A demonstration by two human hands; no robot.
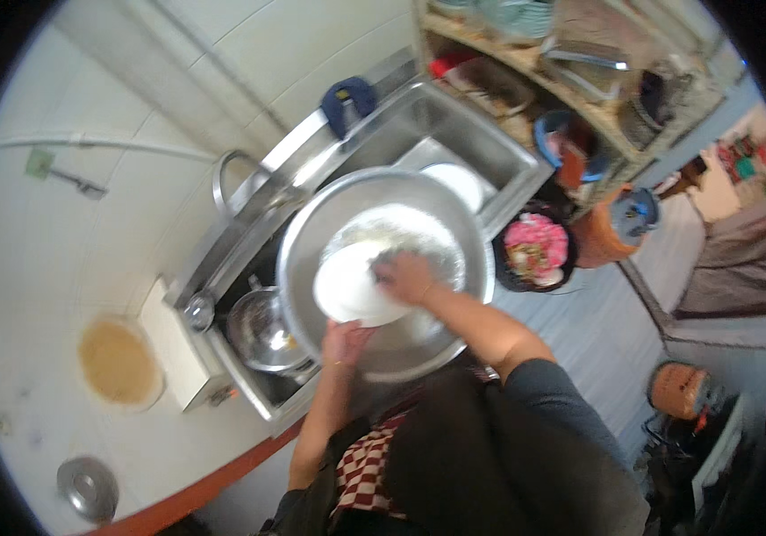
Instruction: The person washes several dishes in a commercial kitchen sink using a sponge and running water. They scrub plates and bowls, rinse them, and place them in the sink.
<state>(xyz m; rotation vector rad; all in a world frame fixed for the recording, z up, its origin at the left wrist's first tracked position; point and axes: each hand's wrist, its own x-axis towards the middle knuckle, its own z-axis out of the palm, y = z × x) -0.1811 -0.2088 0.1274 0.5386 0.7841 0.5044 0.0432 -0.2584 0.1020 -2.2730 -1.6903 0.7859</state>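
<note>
A large round metal basin (309,221) rests across the double sink, with foamy water (403,224) inside. My left hand (348,342) grips the near edge of a white plate (349,285), which is tilted over the basin. Against the plate's upper face my right hand (410,278) presses a dark grey scrubber (385,261), partly hidden by the fingers and blurred. Behind the basin, another white plate (458,186) lies in the right sink bowl, partly covered by the basin's rim.
A metal pan (262,328) sits in the left bowl of the steel sink (523,167). The curved faucet (222,181) rises at the back. A waste bin (535,251) with pink contents stands beside the sink, near wooden shelves (597,94) and an orange gas cylinder (604,231).
</note>
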